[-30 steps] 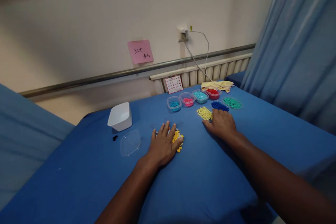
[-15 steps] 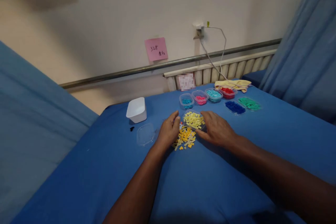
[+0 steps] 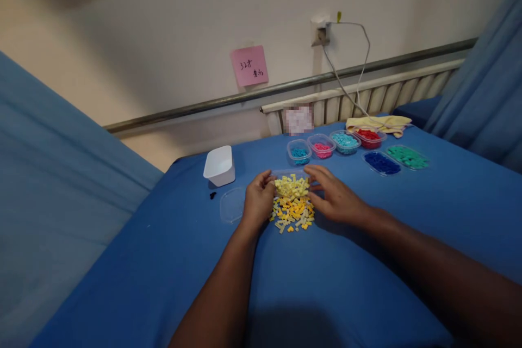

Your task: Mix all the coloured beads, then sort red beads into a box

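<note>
A clear container of pale yellow pieces [image 3: 291,185] sits at the far edge of a loose pile of yellow and orange pieces [image 3: 294,216] on the blue cloth-covered table [image 3: 326,293]. My left hand [image 3: 258,202] curls around the container's left side. Fingers of my right hand [image 3: 336,201] grip its right rim. The container seems tilted toward the pile, and some pale pieces lie spilled among the orange ones.
An empty white tub [image 3: 221,165] and a clear lid [image 3: 231,205] lie left of my hands, with a small black bit [image 3: 212,195] beside them. Behind stand small containers of blue [image 3: 299,152], pink [image 3: 322,147], cyan [image 3: 345,140] and red [image 3: 369,135] pieces, trays of dark blue [image 3: 381,163] and green [image 3: 408,156], and a yellow cloth [image 3: 379,123].
My right hand dragged the pale yellow container left to the orange pile. My left hand lifted off the pile and took the container's other side. My head turned left.
</note>
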